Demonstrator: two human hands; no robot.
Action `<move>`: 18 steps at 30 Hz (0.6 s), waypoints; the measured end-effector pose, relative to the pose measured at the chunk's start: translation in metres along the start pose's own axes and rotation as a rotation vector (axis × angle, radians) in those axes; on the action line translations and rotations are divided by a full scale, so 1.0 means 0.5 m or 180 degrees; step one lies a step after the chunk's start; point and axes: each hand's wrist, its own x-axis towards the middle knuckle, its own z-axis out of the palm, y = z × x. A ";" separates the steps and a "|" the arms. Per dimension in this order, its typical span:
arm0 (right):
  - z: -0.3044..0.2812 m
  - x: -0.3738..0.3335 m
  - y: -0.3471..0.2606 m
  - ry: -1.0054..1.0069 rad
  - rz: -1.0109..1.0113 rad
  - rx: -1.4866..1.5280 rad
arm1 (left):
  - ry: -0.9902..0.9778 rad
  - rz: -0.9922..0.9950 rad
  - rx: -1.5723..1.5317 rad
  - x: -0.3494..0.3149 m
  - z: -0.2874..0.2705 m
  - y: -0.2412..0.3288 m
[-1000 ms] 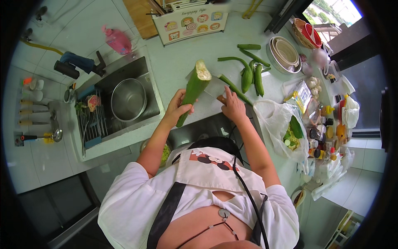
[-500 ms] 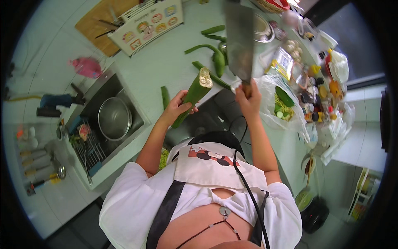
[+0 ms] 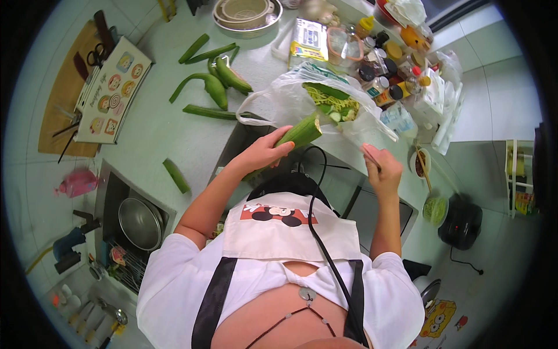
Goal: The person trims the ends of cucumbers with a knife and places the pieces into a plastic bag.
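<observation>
Your L hand (image 3: 268, 150) is wrapped round the thick green veg (image 3: 303, 130), gripping it abt midway, w/ both ends sticking out past your fist. You've got it up in the air by the counter's front edge, on the near side of the white plastic bag (image 3: 285, 87); can't tell if the tip touches the plastic.

Handling, my guess: med. weight, firm & stiff, so it prob. won't bend in your grip. Any wet flesh would be slippery, esp. at the cut end, so hold the skin, mid-length or nearer the low end, fingertips well back from the cut face. Prob. not fragile, but a hard squeeze might bruise it.

Long axis runs diag., low L to upper R in your view. Pale cut end points up & R, away from you; the other end drops down L toward your apron (image 3: 290, 232), partly hidden by your hand.

Your R hand (image 3: 385, 170), apart from the veg on its R, is closed on a slim handle (image 3: 370, 156); can't make out clearly what's beyond it.

Farther off: cut veg (image 3: 325, 93) sits in the bag, more green pieces (image 3: 213, 92) lie on the counter (image 3: 139, 131) up L, & nested bowls (image 3: 247, 24) stand at the back.
</observation>
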 end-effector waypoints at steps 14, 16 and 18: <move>0.053 0.038 0.066 -0.0301 -0.0408 -0.0086 | 0.0105 -0.0278 -0.0312 0.107 0.042 0.001; 0.055 0.038 0.075 -0.0340 -0.0367 0.0004 | 0.0093 -0.0334 -0.0361 0.113 0.042 -0.007; 0.064 0.043 0.089 -0.0325 -0.0366 0.0034 | 0.0061 -0.0371 -0.0298 0.121 0.048 -0.001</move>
